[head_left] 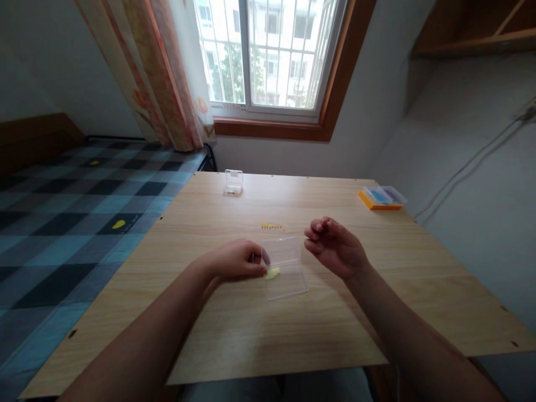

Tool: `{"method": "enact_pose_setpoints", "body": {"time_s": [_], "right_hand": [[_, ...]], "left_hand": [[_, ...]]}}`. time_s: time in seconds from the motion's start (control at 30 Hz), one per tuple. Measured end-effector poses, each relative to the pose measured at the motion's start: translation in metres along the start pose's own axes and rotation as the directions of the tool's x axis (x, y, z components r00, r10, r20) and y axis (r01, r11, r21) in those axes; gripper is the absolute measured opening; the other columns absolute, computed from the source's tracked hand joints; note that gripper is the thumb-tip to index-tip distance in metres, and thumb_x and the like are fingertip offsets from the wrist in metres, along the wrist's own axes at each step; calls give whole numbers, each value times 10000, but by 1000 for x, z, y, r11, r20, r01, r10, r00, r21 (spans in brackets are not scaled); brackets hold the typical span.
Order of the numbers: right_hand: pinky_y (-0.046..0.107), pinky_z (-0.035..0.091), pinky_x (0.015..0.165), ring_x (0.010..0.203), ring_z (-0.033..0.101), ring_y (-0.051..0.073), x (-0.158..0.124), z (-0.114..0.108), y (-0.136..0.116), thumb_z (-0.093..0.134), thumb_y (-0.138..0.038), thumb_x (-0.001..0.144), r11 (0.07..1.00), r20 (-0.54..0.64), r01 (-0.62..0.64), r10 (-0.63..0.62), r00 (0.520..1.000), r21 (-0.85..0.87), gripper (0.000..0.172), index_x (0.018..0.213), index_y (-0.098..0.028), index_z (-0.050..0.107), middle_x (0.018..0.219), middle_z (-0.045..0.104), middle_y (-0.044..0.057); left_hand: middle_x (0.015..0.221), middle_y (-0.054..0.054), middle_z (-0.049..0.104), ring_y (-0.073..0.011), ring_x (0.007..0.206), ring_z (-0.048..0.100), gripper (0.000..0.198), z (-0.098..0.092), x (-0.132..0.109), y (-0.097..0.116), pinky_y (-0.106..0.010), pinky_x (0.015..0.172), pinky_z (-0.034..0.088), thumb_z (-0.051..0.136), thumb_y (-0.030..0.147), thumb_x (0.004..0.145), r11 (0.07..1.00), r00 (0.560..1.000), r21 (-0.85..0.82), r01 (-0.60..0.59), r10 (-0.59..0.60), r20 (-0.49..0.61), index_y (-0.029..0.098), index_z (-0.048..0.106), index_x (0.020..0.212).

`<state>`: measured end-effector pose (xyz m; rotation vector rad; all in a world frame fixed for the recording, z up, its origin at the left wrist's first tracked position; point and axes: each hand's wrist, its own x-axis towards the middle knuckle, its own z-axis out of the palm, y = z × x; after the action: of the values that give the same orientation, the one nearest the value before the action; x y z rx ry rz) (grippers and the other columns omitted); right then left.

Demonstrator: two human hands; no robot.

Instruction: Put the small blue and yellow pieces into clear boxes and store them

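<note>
Our left hand (238,259) presses its fingertips together on the left rim of the open clear box (288,273), beside one yellow clump (272,273) inside it. Our right hand (335,245), lifted just right of that box, pinches a tiny bit (329,223) too small to identify. One short row of yellow beads (272,226) lies just beyond. We count three boxes: this one, a second clear box (233,181) near the table's (251,335) far edge, and an orange-based box (382,197) by its right edge. Bare wood surrounds both hands.
</note>
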<state>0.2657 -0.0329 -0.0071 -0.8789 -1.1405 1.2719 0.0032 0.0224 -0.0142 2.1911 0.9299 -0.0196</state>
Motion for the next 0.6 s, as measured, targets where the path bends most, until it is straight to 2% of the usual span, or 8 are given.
{"method": "enact_pose_setpoints", "body": {"time_s": [0.07,0.13,0.17,0.23,0.3,0.37,0.43,0.6], "right_hand": [[264,373,526,682,462,158,-3,0,-1,658,-587,820,999,77,43,-40,996,-28,366,746,-232,609,783,564,37],[273,392,553,669,488,148,-5,-2,-3,695,-526,837,979,231,129,-91,969,-157,304,776,-229,680,774,597,28],[277,410,579,676,515,146,-6,-3,-5,705,-472,854,947,341,192,-97,935,-257,251,806,-226,718,782,626,28],[281,444,653,720,579,145,-8,-4,-8,689,-336,889,819,556,345,-39,830,-458,144,875,-218,771,819,682,34],[276,456,713,754,616,141,-11,-1,-8,645,-219,898,652,673,473,77,736,-592,147,913,-217,790,850,712,34],[265,450,732,758,626,135,-14,3,-4,614,-148,875,513,697,539,178,694,-668,196,911,-221,793,868,725,25],[254,433,711,739,623,129,-16,7,2,609,-119,846,423,688,564,245,683,-709,215,891,-224,791,868,730,16],[250,401,686,709,601,126,-15,12,13,606,-122,837,323,675,596,271,686,-735,206,860,-224,783,847,727,10]], "left_hand": [[682,21,612,-126,608,511,331,0,0,0,-234,548,317,635,386,787,1000,1000,-5,-11,11,6,197,772,1022],[679,21,610,-125,604,510,334,-1,1,-1,-236,547,320,631,392,794,1000,1000,-5,-18,18,10,196,773,1024],[680,21,612,-125,603,511,335,0,1,-1,-238,546,321,629,394,797,1000,1000,-3,-20,20,8,197,773,1026],[683,22,618,-125,599,513,337,0,1,-2,-241,546,323,632,398,800,1000,1000,2,-21,21,0,202,772,1035],[690,20,626,-127,602,516,337,0,2,-3,-243,547,325,642,397,796,1000,1000,2,-26,26,-8,206,772,1041],[695,15,633,-132,610,521,335,0,2,-3,-244,547,328,648,390,791,1000,999,2,-31,31,-11,205,772,1041],[694,10,639,-135,615,523,331,0,1,-2,-245,545,328,645,382,793,999,999,5,-32,32,-11,199,771,1038],[694,8,645,-133,616,529,330,0,2,-2,-240,544,332,623,377,811,999,999,16,-42,42,3,190,767,1042]]}}
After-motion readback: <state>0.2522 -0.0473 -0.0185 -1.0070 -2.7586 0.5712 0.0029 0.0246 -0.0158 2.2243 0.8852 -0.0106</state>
